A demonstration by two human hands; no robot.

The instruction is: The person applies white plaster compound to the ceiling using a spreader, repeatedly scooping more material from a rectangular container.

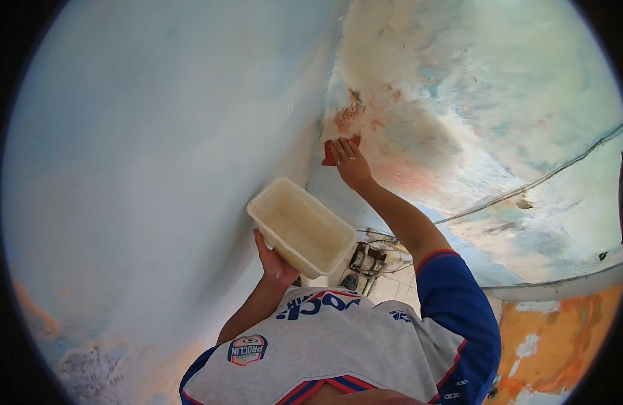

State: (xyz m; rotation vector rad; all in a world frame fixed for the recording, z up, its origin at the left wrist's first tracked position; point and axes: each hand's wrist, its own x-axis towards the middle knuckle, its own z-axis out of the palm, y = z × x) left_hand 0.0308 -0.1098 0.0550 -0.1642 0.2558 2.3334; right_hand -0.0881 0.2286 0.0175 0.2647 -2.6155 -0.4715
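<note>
My left hand [275, 263] grips the near left side of a cream rectangular plastic tub [337, 228], its fingers partly hidden under it. The tub is tilted and its open top faces me. Pale smears coat its inside; I see no deep filling. Ahead, my right hand [350, 162] presses a flat red piece [329, 154] against the patchy wall [419, 135], close to the corner. Its fingers lie together over the piece, hiding most of it. Whether it is a spreader or sandpaper I cannot tell. Just above it, a rough reddish patch [350, 111] shows in the wall.
A pale bluish wall [156, 155] rises close at my left. A cable [520, 196] runs across the right wall. Below, a dark boxy object [367, 259] with wires sits on the tiled floor [399, 287]. An orange, white-patched surface [554, 337] is at lower right.
</note>
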